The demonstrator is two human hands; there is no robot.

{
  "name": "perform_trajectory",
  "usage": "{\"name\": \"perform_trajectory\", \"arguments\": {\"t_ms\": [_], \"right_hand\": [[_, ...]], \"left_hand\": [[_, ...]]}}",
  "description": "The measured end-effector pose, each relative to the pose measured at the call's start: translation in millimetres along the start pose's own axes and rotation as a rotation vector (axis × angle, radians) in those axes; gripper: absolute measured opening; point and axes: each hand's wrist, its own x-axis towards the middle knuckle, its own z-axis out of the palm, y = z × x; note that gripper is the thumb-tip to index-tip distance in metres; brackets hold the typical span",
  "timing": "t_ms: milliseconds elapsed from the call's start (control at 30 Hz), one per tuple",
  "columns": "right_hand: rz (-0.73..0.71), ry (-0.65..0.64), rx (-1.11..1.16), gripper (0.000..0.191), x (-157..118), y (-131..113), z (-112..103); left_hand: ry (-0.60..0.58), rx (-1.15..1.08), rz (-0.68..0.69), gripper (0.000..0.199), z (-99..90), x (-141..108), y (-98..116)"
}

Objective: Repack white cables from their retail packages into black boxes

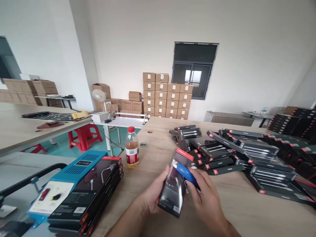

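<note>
While working over the wide wooden table [153, 154], ideally leaving elbow room towards the heap of black boxes [222, 151] at two o'clock and the blue machine [84, 163] at nine. Minding too the neat stack of dark boxes [95, 187], standing just beside the machine on its three o'clock side. Holding the working box [170, 191] over the near, six o'clock side of the table, tilting its red end between twelve and one, its barcode end between six and seven. Giving the capped bottle [132, 151] at ten o'clock a wide berth. Clamping the box in the left hand [154, 194], laying the thumb along its nine o'clock edge and tucking the remaining fingers out of sight underneath; best gripping firmly, yet not denting the card. Curling the fingers of the right hand [207, 194] together around the blue tool [186, 172], pointing its pale tip between ten and eleven. Probably resting that tip on the shiny face, though not quite making out contact through the glare. Best guiding it lightly, bracing against the left palm, steering clear of the left thumb and sparing the printing from scratches.
</note>
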Motion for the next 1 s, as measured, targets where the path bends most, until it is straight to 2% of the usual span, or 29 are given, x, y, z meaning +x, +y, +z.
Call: {"name": "perform_trajectory", "arguments": {"t_ms": [67,133,267,367,500,633,700,800,1000], "right_hand": [[-0.016,0.03,0.017,0.032,2,-5,-4],[-0.034,0.059,0.045,0.034,5,-11,-8],[-0.045,-0.001,0.095,0.035,5,-15,-10],[0.063,-0.075,0.131,0.029,2,-9,-4],[0.147,-0.12,0.166,0.027,-1,0,5],[0.175,-0.202,0.21,0.026,0,-4,3],[0.17,-0.26,0.243,0.025,1,-9,1],[0.165,-0.305,0.258,0.024,1,-18,-1],[0.275,-0.241,0.282,0.014,2,-27,9]], "left_hand": [[0.015,0.017,-0.057,0.071,-3.9,4,-6],[0.027,0.002,-0.025,0.073,-6.1,8,-7],[0.046,-0.081,0.263,0.074,-8.1,9,3],[0.064,-0.116,0.446,0.068,-9.9,7,13],[-0.027,-0.077,0.571,0.053,-15.5,6,16],[-0.107,0.005,0.695,0.037,-19.8,3,16],[-0.117,0.027,0.738,0.04,-18.0,1,17],[-0.066,0.046,0.777,0.047,-11.1,-2,19],[0.03,0.108,0.772,0.037,-1.7,1,13]]}}
